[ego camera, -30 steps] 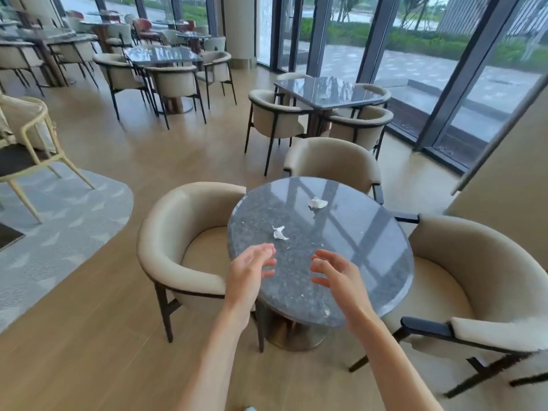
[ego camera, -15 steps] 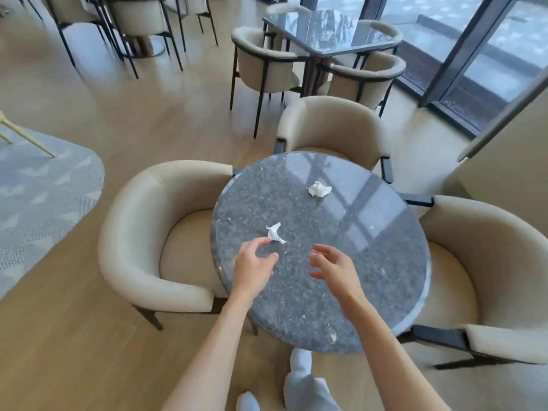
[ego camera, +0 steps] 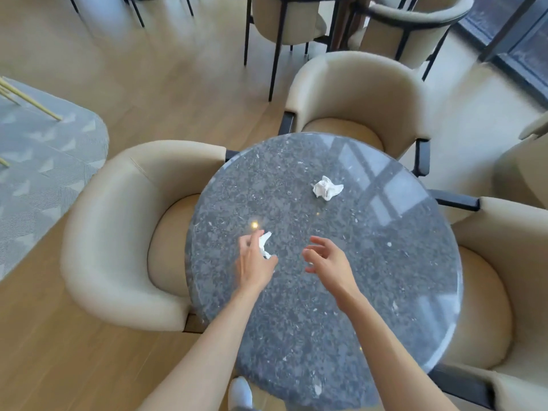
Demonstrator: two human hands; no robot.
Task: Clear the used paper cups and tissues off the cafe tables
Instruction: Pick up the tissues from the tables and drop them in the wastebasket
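A small crumpled white tissue [ego camera: 264, 244] is being pinched in the left grip [ego camera: 255, 260], between the thumb and the curled fingers, just above the round, dark grey speckled stone worktop [ego camera: 370, 292]. This is being done towards the worktop's left edge, a little nearer than its middle. The tissue's upper tip is being left showing beyond the fingertips, and its lower end beside the thumb.

The right grip [ego camera: 327, 259] is being held spread and relaxed over the middle of the worktop, with nothing gripped; it is being kept near the left grip but apart from it and from the pinched tissue.

A second, larger crumpled white tissue [ego camera: 327, 187] is lying on the worktop towards its far edge, well apart from both grips.

The worktop is being flanked by three cream upholstered armchairs: one [ego camera: 118, 232] at its left edge, one [ego camera: 358, 90] at its far edge and one [ego camera: 504, 262] at its right edge. A white shoe [ego camera: 241, 391] is being shown on the wooden floor [ego camera: 59, 366] below the near edge.
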